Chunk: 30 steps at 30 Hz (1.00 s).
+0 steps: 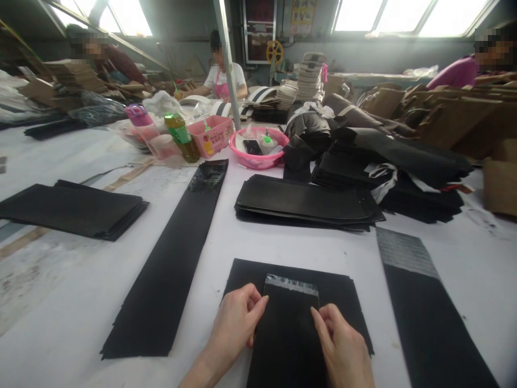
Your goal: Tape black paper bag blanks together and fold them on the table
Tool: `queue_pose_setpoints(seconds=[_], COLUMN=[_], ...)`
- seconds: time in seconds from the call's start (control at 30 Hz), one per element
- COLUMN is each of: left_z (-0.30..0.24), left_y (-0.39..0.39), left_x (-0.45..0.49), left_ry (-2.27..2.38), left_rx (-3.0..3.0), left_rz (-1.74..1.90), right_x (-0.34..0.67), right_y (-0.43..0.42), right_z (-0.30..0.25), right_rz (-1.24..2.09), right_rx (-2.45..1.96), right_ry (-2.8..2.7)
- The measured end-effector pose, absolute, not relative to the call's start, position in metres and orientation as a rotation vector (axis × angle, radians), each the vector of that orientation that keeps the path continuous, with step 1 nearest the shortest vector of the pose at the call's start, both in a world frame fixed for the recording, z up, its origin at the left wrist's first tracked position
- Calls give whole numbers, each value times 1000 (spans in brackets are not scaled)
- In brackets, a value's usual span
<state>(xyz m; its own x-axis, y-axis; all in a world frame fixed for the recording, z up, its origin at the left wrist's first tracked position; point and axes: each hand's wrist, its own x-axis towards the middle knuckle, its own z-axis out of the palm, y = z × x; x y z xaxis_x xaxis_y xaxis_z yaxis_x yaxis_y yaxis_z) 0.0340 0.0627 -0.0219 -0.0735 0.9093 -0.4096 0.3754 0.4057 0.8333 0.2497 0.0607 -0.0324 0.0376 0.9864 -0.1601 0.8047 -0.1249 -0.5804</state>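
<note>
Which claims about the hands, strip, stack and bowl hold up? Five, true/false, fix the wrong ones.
1. The left hand and right hand hold opposite side edges of a narrow black strip. True.
2. The strip is plain black all over. False: a pale band crosses its far end.
3. A phone lies in the bowl. True.
4. The bowl is green. False: it is pink.
5. The bowl stands nearer the person than the middle stack of black sheets. False: it stands beyond that stack.
</note>
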Motion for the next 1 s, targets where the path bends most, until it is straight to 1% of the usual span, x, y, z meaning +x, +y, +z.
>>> queue_pose_setpoints(seconds=[0.4, 1.0], left_z=[-21, -22], left_y=[66, 66], left_x=[35, 34], left_ry=[1692, 1664], left_rx=[1157, 1168], left_rz=[636, 582], right_x=[247, 244], right_y=[64, 65], right_z=[-29, -23], right_rz=[836, 748], right_rx=[-2052, -2045], right_ry=[-1774, -1763])
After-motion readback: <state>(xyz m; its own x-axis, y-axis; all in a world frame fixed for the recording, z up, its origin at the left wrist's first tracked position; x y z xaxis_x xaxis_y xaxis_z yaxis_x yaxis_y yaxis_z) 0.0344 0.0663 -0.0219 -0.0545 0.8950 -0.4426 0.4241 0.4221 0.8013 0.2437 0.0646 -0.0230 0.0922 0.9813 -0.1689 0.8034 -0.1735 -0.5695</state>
